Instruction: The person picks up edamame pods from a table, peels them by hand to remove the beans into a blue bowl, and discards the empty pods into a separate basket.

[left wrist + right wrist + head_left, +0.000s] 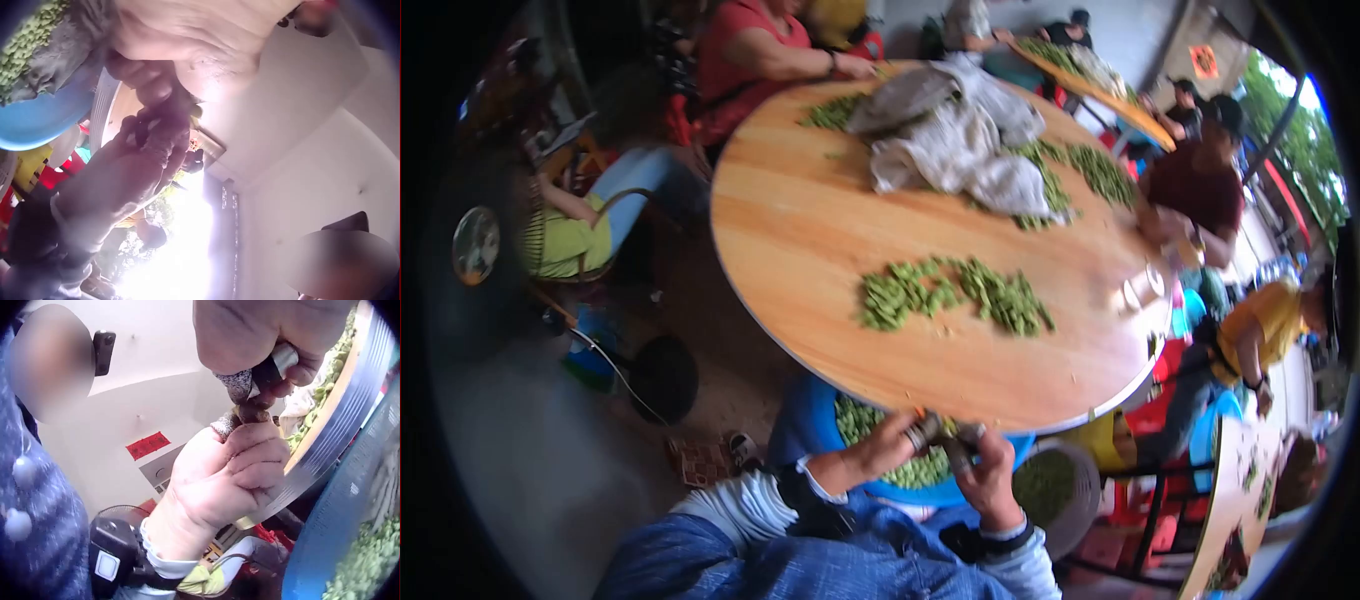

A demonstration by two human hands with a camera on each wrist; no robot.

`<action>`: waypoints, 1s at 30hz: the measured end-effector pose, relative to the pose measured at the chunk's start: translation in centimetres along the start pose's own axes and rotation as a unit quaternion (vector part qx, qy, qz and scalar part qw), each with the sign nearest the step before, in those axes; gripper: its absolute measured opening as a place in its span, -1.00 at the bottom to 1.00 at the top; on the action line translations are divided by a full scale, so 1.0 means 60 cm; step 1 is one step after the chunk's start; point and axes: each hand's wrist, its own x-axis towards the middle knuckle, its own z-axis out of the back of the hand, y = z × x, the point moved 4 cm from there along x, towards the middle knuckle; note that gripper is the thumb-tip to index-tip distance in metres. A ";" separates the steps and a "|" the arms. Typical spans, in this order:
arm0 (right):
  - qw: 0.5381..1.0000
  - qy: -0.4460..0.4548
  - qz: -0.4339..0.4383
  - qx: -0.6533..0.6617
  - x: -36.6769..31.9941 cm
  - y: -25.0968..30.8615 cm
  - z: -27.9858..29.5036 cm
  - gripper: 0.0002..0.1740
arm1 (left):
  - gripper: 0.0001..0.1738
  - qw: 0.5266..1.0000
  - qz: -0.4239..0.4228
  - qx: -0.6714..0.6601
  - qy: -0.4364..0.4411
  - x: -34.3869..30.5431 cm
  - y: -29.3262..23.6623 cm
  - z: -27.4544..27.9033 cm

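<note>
Over the blue basin [800,425], my left hand [885,450] and right hand [990,480] meet at the fingertips. Both have curled fingers, with dark and metallic coverings on some digits. In the right wrist view, a small yellow-green piece [236,410] is pinched between the left hand [231,469] below and the right hand [269,337] above, mostly hidden by fingers. The left wrist view has the left hand [194,37] at the top, the right hand [119,181] opposite. Shelled green beans [915,470] lie in the basin.
A round wooden table [800,240] stands just beyond the hands, bearing green pod piles [1005,300] and a crumpled pale cloth [950,130]. A pale basket [1085,490] is right of the basin. People sit around this and other tables; a fan [475,245] stands left.
</note>
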 end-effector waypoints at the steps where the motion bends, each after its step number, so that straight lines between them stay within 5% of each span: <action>1: 0.999 0.001 -0.037 0.004 -0.005 -0.009 -0.002 -0.84 | -0.75 0.992 -0.057 0.106 0.042 0.003 0.005 0.007; 5: 0.998 0.001 -0.055 0.007 -0.007 -0.006 -0.001 -0.90 | -0.71 0.944 -0.145 0.298 -0.006 0.008 0.028 0.012; 6: 0.995 0.000 -0.073 0.069 -0.007 -0.011 -0.005 -0.92 | -0.72 0.943 -0.186 0.275 -0.010 0.005 0.010 0.010; 9: 0.987 0.029 -0.096 0.128 0.001 -0.019 -0.013 -0.95 | -0.74 0.961 -0.131 0.243 -0.010 -0.012 -0.022 0.003; 10: 0.986 0.038 -0.104 0.125 -0.004 -0.014 -0.009 -0.95 | -0.77 0.959 -0.203 0.193 -0.032 -0.014 -0.023 -0.003; 11: 0.992 0.045 -0.087 0.076 -0.003 -0.002 -0.002 -0.94 | -0.75 0.989 -0.054 0.137 0.007 -0.003 0.010 0.002; 13: 0.999 0.031 -0.003 0.008 0.000 0.009 -0.007 -0.89 | -0.71 0.999 -0.019 0.031 -0.011 -0.007 0.013 -0.003; 15: 0.998 0.051 0.009 -0.027 0.003 0.023 -0.010 -0.86 | -0.68 0.998 -0.018 0.058 -0.020 -0.014 -0.006 -0.003; 18: 0.997 0.056 0.029 -0.037 -0.001 0.019 -0.014 -0.86 | -0.71 0.996 0.039 -0.072 -0.027 -0.018 -0.003 -0.010; 24: 0.998 0.057 -0.034 -0.016 -0.002 0.005 -0.026 -0.83 | -0.76 0.968 0.128 -0.172 -0.128 -0.019 0.032 -0.009; 27: 0.999 0.013 -0.031 -0.010 -0.010 -0.007 -0.028 -0.83 | -0.71 0.996 0.047 -0.010 -0.079 -0.006 0.058 0.013; 28: 1.000 -0.011 -0.022 -0.003 -0.014 -0.011 -0.027 -0.83 | -0.66 0.977 -0.113 0.163 -0.072 -0.001 0.038 0.015; 29: 0.998 -0.046 -0.040 0.021 -0.022 -0.017 -0.017 -0.83 | -0.63 0.942 -0.021 0.331 -0.042 -0.008 0.048 0.019; 30: 0.994 -0.083 -0.060 0.046 -0.035 -0.028 0.002 -0.83 | -0.64 0.911 -0.084 0.404 -0.019 -0.015 0.035 0.014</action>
